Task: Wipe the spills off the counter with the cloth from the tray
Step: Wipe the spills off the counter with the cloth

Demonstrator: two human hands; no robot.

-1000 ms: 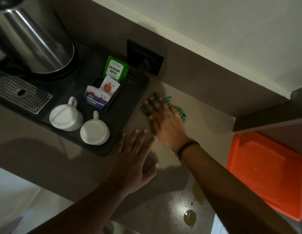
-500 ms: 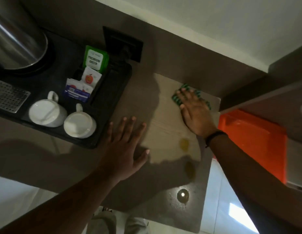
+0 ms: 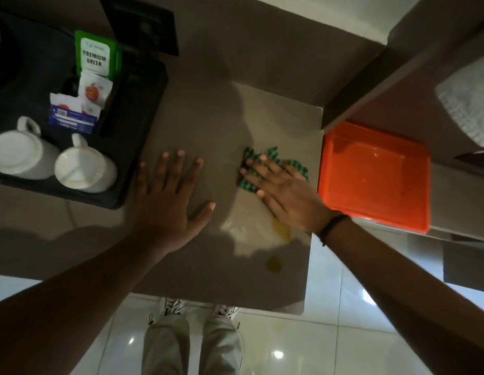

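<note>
Black tray (image 3: 143, 147) at left carries two white mugs (image 3: 85, 169). Left hand (image 3: 167, 201) lies flat on the counter (image 3: 208, 125), fingers spread wide. Right hand (image 3: 284, 196) presses flat on the green checked cloth (image 3: 273, 155); yellow spills (image 3: 281, 231) near its wrist. Orange tray (image 3: 376, 174) sits just right.

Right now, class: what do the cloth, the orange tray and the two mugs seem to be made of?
Cloth: woven fabric, matte, green-and-black check, crumpled under the right hand.
Orange tray: probably plastic, glossy, with bright glints and a moulded rim.
Mugs: likely glazed ceramic, smooth white with a soft sheen.
</note>
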